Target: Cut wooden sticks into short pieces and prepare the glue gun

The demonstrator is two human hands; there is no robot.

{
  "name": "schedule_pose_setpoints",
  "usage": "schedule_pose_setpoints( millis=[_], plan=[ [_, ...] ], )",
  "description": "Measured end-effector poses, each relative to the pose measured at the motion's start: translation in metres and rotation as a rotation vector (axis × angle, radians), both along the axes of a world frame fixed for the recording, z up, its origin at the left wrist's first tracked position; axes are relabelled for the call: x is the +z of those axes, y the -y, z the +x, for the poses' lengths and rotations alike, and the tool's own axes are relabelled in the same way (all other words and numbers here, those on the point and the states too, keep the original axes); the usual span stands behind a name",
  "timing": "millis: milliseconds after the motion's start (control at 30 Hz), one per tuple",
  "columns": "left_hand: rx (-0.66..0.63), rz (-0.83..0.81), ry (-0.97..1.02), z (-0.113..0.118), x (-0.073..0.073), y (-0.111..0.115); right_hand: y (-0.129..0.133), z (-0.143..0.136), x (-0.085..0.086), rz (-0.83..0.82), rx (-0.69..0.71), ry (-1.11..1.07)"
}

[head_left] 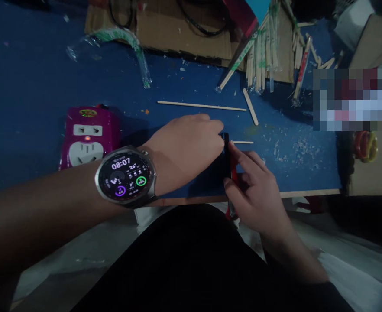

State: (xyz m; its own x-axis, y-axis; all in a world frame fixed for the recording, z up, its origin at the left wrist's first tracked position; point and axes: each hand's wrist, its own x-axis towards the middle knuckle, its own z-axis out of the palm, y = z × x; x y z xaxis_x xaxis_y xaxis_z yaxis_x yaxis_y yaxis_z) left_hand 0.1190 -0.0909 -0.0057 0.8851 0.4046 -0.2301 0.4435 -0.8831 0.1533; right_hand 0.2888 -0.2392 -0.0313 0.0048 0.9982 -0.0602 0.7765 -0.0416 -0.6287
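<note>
My left hand (191,145), with a smartwatch (126,175) on its wrist, is closed over the blue table near its front edge. Its fingertips are hidden under the hand. A thin wooden stick (243,142) lies in line with them, its free end showing to the right. My right hand (259,186) is wrapped round a red-and-black hand tool (228,162), whose dark end touches or nearly touches the left fingers and crosses the stick. The tool's exact kind is unclear. Behind the hands lie a long wooden stick (202,105) and a short flat stick (250,107).
A purple power socket (92,134) sits left of my wrist. Cardboard (184,37), wrapped wooden sticks (259,65) and crumpled plastic wrappers (126,37) lie at the back. White scraps (304,151) and a red-and-yellow ring-shaped item (365,146) are at right.
</note>
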Motion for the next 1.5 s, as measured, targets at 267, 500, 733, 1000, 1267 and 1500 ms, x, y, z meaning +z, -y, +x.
schedule_pose_setpoints(
  millis=[267, 500, 733, 1000, 1267, 1500],
  plan=[
    [0.013, -0.038, 0.022, 0.001, 0.002, 0.000, 0.002, -0.003, 0.001, -0.015, -0.011, 0.039],
    [0.017, -0.041, 0.062, 0.000, -0.001, 0.000, 0.001, -0.007, 0.003, -0.034, -0.016, 0.024],
    [0.029, -0.061, 0.030, 0.002, 0.002, 0.001, 0.000, -0.008, 0.002, -0.021, -0.027, 0.021],
    [0.008, 0.002, 0.022, -0.002, -0.003, 0.003, -0.004, -0.007, 0.000, -0.013, -0.040, 0.016],
    [0.027, 0.195, 0.116, -0.020, -0.011, 0.001, -0.003, 0.000, 0.000, -0.022, -0.013, 0.028],
    [0.005, 0.124, 0.147, -0.015, -0.008, 0.002, -0.005, 0.004, 0.004, -0.051, 0.006, 0.013]
  ],
)
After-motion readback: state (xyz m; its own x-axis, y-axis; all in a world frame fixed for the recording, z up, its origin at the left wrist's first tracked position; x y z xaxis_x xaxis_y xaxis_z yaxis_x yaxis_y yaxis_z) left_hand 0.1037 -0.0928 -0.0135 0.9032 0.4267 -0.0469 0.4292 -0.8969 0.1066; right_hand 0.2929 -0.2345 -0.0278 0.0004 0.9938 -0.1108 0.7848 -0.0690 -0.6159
